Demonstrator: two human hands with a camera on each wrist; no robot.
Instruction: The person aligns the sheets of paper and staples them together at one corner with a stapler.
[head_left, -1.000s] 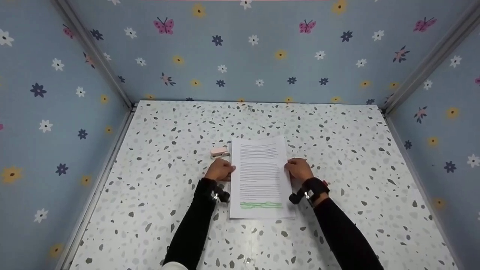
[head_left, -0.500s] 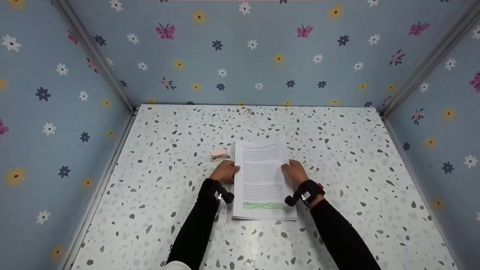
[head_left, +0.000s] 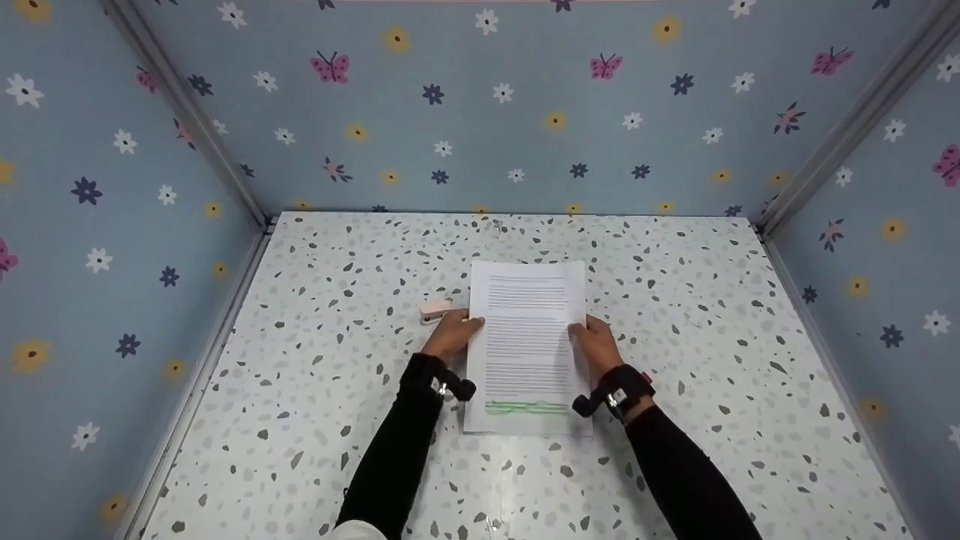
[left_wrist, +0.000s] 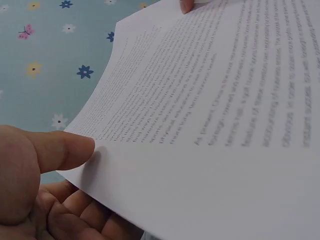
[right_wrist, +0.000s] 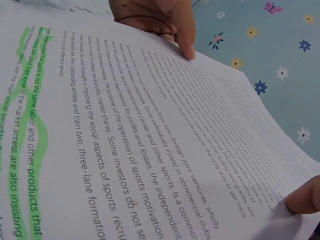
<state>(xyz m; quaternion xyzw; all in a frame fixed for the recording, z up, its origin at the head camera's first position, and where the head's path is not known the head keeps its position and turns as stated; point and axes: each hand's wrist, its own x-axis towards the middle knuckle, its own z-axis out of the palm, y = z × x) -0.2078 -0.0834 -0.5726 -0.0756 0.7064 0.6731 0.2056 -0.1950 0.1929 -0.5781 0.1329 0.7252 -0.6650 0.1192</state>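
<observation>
A stack of printed sheets (head_left: 527,337) with green highlighting near its bottom is held at the middle of the speckled table (head_left: 675,300). My left hand (head_left: 452,335) pinches its left edge, with the thumb (left_wrist: 60,150) on top and the fingers (left_wrist: 75,220) underneath. On the opposite edge my right hand (head_left: 596,341) pinches the sheets, its thumb tip (right_wrist: 305,197) on the page. The sheets (left_wrist: 210,125) are lifted and bowed, with the blue wall visible beyond them. In the right wrist view the highlighted text (right_wrist: 30,150) is near and my left hand (right_wrist: 155,20) is across the page.
A small pink stapler (head_left: 436,309) lies on the table just left of the sheets, beside my left hand. Blue walls (head_left: 480,112) with flowers and butterflies enclose the table at the back and both sides.
The sheets lay flat between my hands a second ago; now both hands grip their side edges and the far end has risen. The stapler has stayed put.
</observation>
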